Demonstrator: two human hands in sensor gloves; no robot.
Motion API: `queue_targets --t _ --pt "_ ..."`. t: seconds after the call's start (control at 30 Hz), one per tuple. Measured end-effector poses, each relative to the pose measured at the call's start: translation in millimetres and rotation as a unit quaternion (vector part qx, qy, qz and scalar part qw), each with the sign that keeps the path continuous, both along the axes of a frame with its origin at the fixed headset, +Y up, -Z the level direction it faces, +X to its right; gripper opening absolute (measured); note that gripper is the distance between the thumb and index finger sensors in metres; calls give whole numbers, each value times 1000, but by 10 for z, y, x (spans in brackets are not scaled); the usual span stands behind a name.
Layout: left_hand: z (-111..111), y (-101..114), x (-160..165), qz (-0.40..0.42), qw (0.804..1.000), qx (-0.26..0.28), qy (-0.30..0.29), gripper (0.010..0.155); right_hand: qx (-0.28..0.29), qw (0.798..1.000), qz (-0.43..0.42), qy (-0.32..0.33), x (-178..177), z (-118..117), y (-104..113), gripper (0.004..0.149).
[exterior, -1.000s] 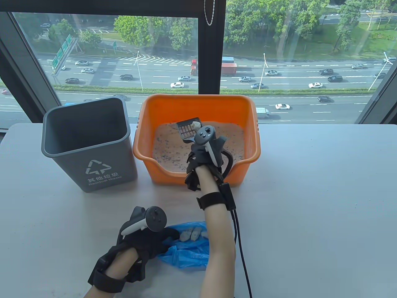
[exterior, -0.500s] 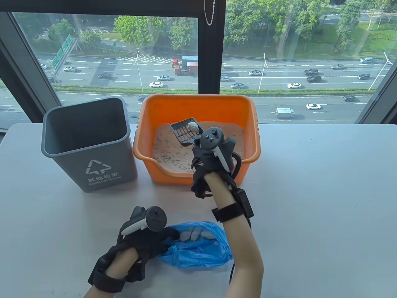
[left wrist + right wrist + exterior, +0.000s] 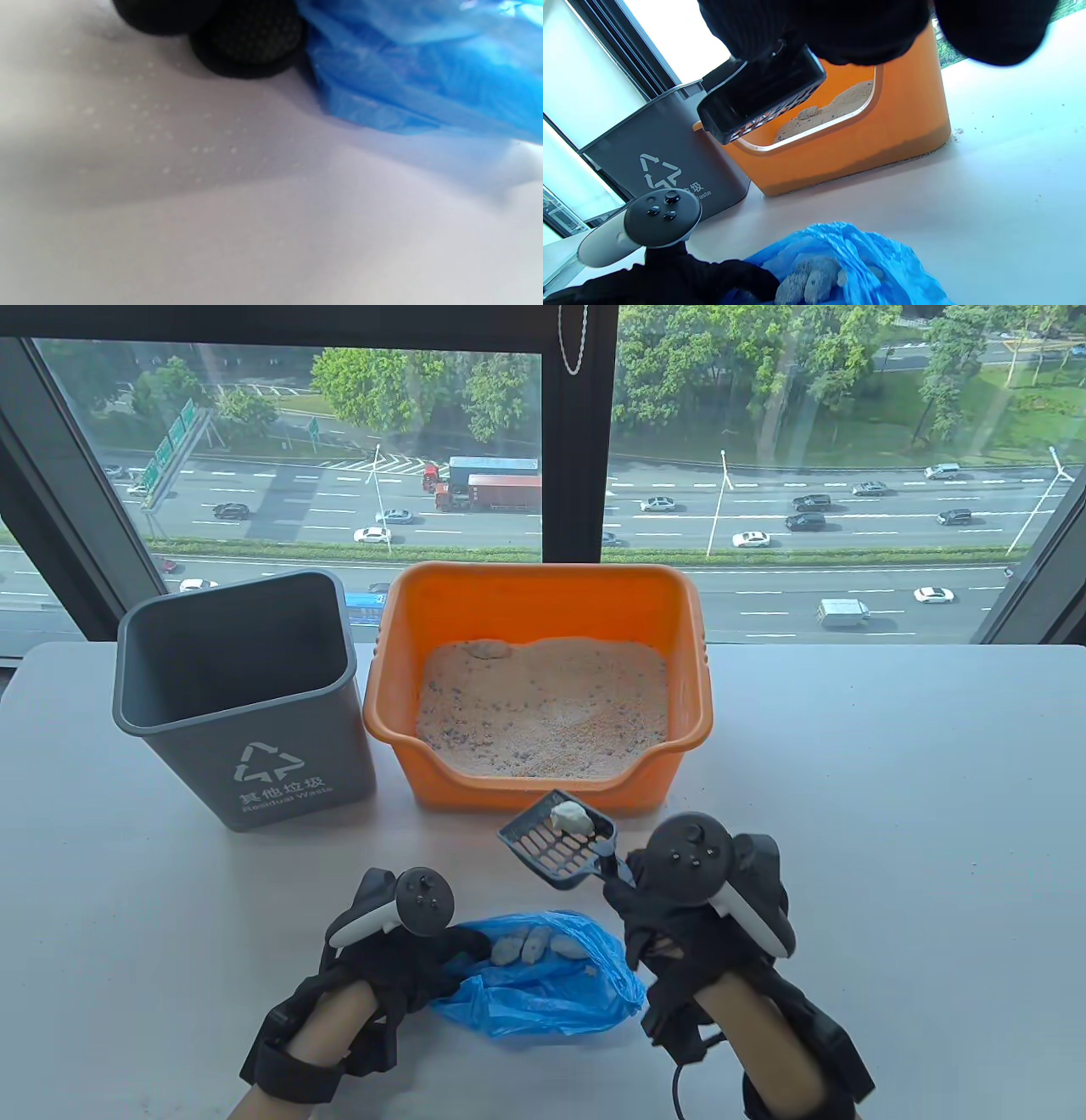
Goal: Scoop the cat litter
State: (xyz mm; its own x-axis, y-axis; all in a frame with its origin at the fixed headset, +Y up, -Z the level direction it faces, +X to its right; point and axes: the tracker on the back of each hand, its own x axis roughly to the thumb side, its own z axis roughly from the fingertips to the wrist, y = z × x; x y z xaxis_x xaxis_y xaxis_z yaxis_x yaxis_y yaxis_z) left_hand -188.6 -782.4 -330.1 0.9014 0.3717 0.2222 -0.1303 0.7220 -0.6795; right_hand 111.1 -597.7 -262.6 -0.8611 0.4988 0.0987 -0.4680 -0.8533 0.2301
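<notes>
At lower centre my right hand point(image 3: 679, 916) grips the scoop point(image 3: 557, 841) carrying a clump point(image 3: 568, 817), while my left hand point(image 3: 390, 959) pinches the blue bag point(image 3: 551, 993) open.

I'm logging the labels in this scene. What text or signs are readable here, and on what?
"其他垃圾" on the grey bin, beneath a white recycling-arrows triangle.
"Residual Waste" below it on the same bin.
Green road signs outside the window: too small to read.
</notes>
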Motion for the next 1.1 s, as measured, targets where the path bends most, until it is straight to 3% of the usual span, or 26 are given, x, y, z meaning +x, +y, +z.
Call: queue_targets --t 0.2,0.33,0.67,0.93,1.1 --pt "-6 -3 -12 6 1000 -4 2 59 -18 998 36 44 52 359 -64 56" --pt "-10 -4 -19 9 1000 -7 3 59 -33 995 63 65 -27 394 -164 56" --pt "-15 1 -24 7 1000 -5 3 59 -86 966 208 124 -509 87 -567 56" --pt "-8 1 -12 -3 1000 2 1 59 -78 963 213 144 -770 -210 -374 56" --pt "-3 -1 -8 -3 1000 2 1 59 -99 964 204 141 -727 -278 -291 56"
